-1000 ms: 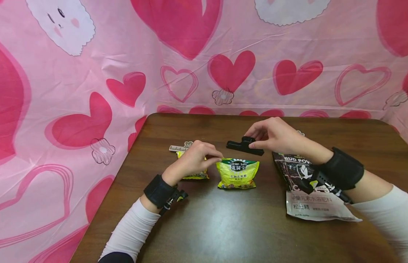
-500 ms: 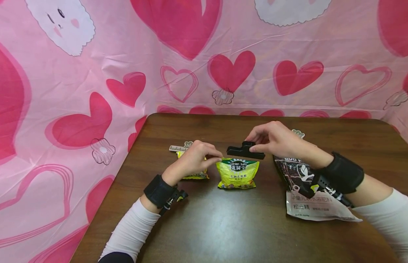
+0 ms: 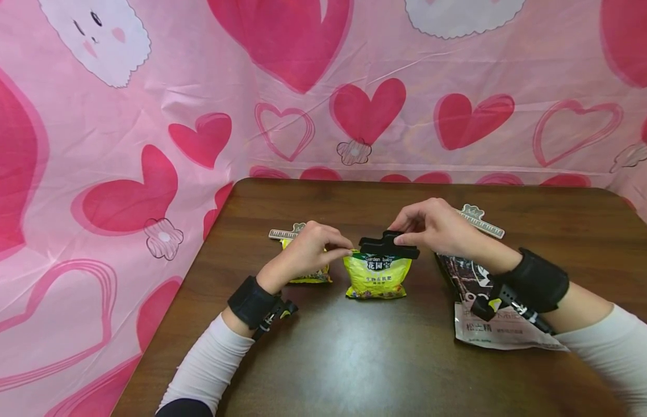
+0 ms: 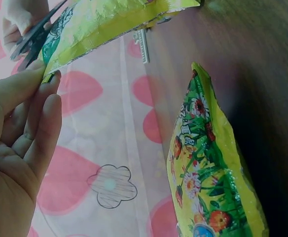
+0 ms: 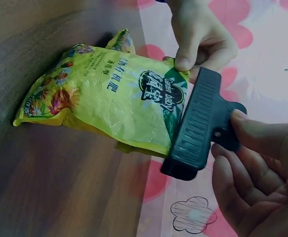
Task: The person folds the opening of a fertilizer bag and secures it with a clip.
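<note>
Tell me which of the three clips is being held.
The black clip, pinched by the right hand at the middle yellow bag. The left clip, by another yellow bag, and the right clip, near the large bag, are pale.

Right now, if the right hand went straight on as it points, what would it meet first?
Probably the top of the middle yellow bag, met by the black clip in the right hand; whether clip and bag already touch is unclear.

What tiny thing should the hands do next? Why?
Maybe the right hand should nudge the black clip slightly farther onto the middle yellow bag: the clip is only at the bag's top edge, and the left hand pinches a top corner.
</note>
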`<state>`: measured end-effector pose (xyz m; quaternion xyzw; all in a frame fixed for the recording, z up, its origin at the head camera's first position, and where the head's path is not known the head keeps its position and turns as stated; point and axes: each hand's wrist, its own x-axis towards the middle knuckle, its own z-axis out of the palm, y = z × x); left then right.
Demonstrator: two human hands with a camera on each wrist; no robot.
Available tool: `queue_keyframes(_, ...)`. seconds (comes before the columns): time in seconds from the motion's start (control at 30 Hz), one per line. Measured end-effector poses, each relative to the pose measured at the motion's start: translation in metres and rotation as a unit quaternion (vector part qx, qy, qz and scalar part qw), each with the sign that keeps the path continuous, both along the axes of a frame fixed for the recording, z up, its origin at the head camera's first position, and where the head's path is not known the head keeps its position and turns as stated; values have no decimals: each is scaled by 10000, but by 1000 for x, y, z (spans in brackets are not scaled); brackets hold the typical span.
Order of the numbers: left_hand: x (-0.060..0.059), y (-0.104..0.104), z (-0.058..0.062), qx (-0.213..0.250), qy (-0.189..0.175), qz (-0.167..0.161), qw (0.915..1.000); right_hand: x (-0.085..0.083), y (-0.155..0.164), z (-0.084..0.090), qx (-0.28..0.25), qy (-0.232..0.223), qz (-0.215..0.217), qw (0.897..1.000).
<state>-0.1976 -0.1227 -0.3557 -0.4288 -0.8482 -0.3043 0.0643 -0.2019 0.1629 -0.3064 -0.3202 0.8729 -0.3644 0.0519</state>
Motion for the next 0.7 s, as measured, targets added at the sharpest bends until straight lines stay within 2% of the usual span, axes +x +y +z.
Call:
queue_keyframes(0.4, 0, -2, -1, 346, -199, 17, 9992, 0, -8, -12, -59, -202, -68, 9998)
queue_keyframes(0.7, -1, -2, -3, 444, -160, -33, 9989, -2, -10, -20, -87, -229, -26, 9997)
